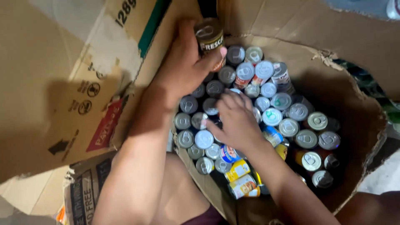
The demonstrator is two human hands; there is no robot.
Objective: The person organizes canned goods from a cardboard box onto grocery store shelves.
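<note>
— Cans fill the torn cardboard box [366, 137] below me. What has my left hand [183, 66] got?

— From the head camera: my left hand is closed around one brown-labelled can [209, 38], thumb across its side, fingers wrapped behind, holding it tilted above the box's far left corner, over the packed cans.

— And the right?

— My right hand [237, 121] lies palm down inside the box, fingers loosely spread and resting on the silver lids [271, 106] near the box's middle. I cannot tell whether it grips anything beneath.

— What else sits in the box?

— Ring-pull tins stand upright through most of it; at the near edge a few yellow-labelled cans [241, 183] lie on their sides. A flattened printed carton [96, 112] lies just left of the box.
</note>
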